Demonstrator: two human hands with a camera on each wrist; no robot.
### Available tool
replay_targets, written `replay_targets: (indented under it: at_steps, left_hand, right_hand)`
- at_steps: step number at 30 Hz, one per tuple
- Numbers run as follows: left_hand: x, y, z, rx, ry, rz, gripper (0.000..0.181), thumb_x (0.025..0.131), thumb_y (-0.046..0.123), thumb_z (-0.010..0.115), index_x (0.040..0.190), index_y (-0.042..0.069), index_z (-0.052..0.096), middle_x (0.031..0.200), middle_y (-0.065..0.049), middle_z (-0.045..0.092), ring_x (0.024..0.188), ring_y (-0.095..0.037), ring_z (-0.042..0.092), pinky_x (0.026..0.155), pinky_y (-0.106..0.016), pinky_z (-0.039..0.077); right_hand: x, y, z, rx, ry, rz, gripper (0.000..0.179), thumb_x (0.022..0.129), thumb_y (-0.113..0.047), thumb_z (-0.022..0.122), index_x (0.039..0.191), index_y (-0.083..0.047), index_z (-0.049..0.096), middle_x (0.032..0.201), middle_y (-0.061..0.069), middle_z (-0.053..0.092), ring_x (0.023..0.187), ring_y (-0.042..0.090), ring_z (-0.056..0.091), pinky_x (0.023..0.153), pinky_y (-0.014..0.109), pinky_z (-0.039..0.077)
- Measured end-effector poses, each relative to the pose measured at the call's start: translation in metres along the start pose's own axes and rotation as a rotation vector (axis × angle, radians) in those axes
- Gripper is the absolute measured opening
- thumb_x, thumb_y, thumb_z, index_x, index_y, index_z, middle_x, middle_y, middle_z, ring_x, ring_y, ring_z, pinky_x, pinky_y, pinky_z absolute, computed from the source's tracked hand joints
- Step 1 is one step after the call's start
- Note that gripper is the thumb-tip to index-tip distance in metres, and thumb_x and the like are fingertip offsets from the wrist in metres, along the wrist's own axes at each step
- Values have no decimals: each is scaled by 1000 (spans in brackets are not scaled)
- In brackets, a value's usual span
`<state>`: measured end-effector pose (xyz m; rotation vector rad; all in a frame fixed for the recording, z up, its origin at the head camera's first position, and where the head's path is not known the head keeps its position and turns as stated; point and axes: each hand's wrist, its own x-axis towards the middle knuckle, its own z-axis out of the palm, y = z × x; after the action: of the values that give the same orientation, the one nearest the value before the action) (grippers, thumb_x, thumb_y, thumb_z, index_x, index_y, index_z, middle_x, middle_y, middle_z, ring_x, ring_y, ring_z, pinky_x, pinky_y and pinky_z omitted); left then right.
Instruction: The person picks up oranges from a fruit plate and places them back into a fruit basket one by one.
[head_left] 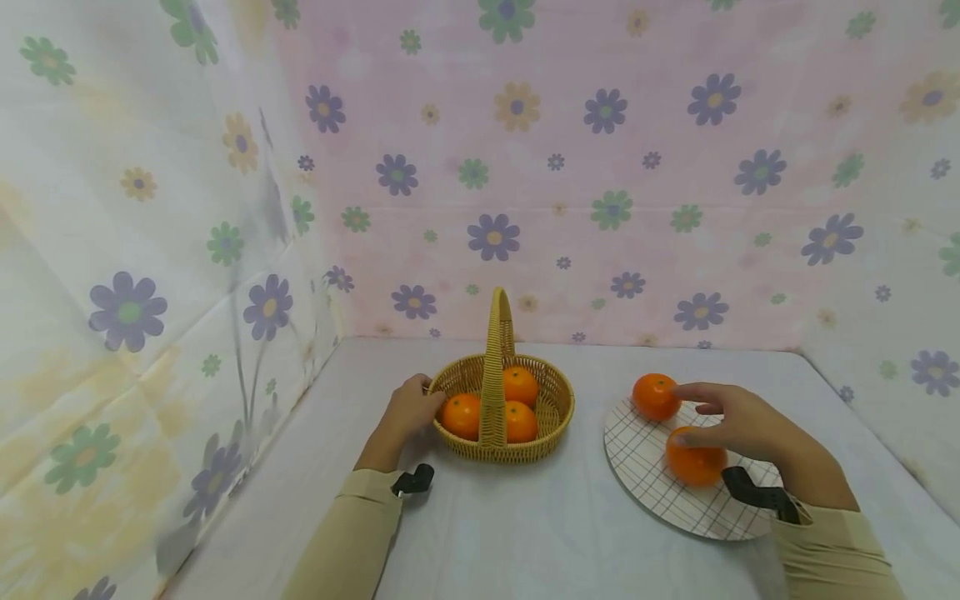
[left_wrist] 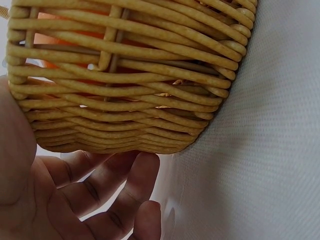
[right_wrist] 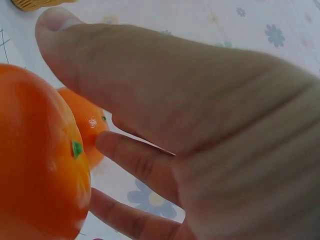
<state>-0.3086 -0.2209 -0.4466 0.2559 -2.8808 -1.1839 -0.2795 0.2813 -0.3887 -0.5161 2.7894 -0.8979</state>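
— To begin at the left, please: holding what?

— Holding the rim of a yellow wicker basket (head_left: pixel 502 452) with the left hand (head_left: pixel 408 410). Clamped on it with the thumb and the fingers; in the left wrist view, lying with the fingers along the outer wall.

— To find how many fruits inside?

— To count three: a left orange (head_left: pixel 461 418) to one side of the tall handle (head_left: pixel 492 367), then a back orange (head_left: pixel 521 386) and a front orange (head_left: pixel 522 422) to the other side, both partly hidden by it.

— And doing what with the right hand (head_left: pixel 753 429)?

— Reaching over a round plate (head_left: pixel 626 467), white with dark crossing lines, with thumb and fingers apart. Just beside the thumb, to notice a near orange (head_left: pixel 697 463); just beside the fingers, a far orange (head_left: pixel 655 397), both on the plate.

— Already touching them?

— Impossible to tell exactly, because of the overlap in the views. In the right wrist view, to see on the near orange a small green stem mark (right_wrist: pixel 76 148).

— To look for the basket where?

— Near the middle of the white bench (head_left: pixel 487 533), apart from the plate and to its left, before a pink flowered cloth (head_left: pixel 450 200).
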Motion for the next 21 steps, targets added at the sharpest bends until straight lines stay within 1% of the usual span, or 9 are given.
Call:
replay_targets:
  at_steps: [6,12,15,19,21]
  left_hand:
    - [1,-1,0,1,2,3,40,95,34,58,120,3,61,107,-14,66,88,-26,61,69,-33,52]
    - [2,-2,0,0,3,7,41,94,35,58,121,4,62,108,-13,66,90,-26,61,73,-35,53]
    - [2,-2,0,0,-1,5,41,95,35,58,121,3,62,108,-13,66,91,-26,61,76,-37,54]
    - [2,-2,0,1,-2,1,41,95,35,58,121,3,62,109,-13,67,92,-26,61,77,-38,54]
    - [1,-1,0,1,-1,-1,41,95,35,58,121,4,62,109,-13,67,92,-26,61,77,-37,54]
  right_hand:
    - [-3,4,-1,31,-46,23,84,81,-48,85,149,-10,53,152,23,52,132,51,54,92,58,57]
    - [-6,4,-4,39,-89,17,85,82,-43,86,150,-7,51,152,25,51,129,51,56,91,59,56]
    - [-7,5,-4,53,-116,15,86,82,-40,86,151,-5,49,153,27,49,127,51,57,92,58,56]
    - [-6,6,-3,67,-143,48,88,79,-38,88,152,-6,49,155,28,46,125,50,58,94,58,56]
    - [-5,5,-3,60,-151,54,89,79,-37,89,152,-6,49,155,28,46,125,51,57,95,59,55]
